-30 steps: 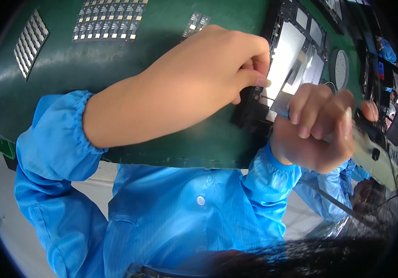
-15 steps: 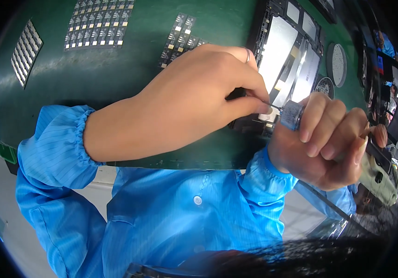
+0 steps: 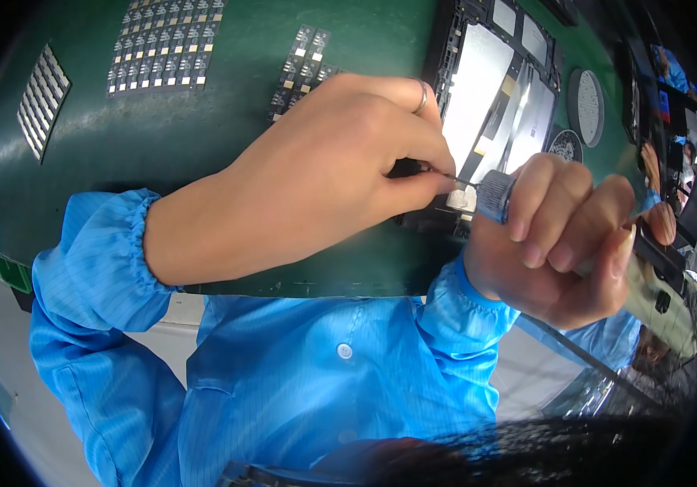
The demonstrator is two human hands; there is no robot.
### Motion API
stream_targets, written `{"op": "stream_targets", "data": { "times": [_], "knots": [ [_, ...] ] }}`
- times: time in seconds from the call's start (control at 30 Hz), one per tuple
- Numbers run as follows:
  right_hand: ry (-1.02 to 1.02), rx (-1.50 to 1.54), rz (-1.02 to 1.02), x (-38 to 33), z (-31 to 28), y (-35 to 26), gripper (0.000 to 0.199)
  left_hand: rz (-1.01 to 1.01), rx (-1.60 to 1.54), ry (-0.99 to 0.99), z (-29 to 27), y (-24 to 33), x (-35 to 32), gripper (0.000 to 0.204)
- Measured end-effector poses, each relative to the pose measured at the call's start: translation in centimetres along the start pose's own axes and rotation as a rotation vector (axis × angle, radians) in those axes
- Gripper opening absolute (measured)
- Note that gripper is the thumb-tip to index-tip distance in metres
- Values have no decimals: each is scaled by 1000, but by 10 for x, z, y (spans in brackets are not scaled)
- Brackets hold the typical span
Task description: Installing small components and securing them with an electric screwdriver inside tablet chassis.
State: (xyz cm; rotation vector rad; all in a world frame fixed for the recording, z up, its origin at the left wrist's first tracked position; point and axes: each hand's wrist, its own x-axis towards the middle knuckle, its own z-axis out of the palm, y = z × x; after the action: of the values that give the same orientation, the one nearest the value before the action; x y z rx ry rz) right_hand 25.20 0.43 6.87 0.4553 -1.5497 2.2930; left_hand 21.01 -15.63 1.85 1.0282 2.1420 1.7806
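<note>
Over the near end of an opened black-framed device (image 3: 482, 93) on green table (image 3: 194, 134), pinching at the tip of a thin-shafted tool (image 3: 494, 196) with left hand (image 3: 356, 150), thumb to finger; clasping its knurled part in curled right hand (image 3: 558, 239).

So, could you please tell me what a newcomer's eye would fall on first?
Probably the left hand and right hand together at a thin-shafted tool with a ridged end, right of centre. Beyond them lies an opened device with bright panels. Rows of small dark boards stand out at upper left.
</note>
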Motion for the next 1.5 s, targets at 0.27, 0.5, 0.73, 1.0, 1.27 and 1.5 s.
{"op": "stream_targets", "data": {
  "times": [0.27, 0.5, 0.73, 1.0, 1.27, 1.5],
  "knots": [
    [4, -20, 2, -1, 3, -4, 16, -36, -4, -29, -1, 6, 0, 17],
    [-71, -31, 37, 1, -7, 13, 31, -310, -52, -110, -21, 1, 9, 26],
    [-78, -55, 55, -2, -3, 19, 32, -250, 10, -27, -12, -17, 8, 24],
    [-68, -73, 91, -3, -1, 22, 33, -245, -15, -12, -12, -18, 7, 21],
    [-72, -106, 108, -3, 3, 24, 32, -205, -8, 14, -11, -20, 4, 22],
    [63, -299, 154, 1, 22, 26, 21, -213, -30, 29, -11, -21, 4, 20]
  ]
}}
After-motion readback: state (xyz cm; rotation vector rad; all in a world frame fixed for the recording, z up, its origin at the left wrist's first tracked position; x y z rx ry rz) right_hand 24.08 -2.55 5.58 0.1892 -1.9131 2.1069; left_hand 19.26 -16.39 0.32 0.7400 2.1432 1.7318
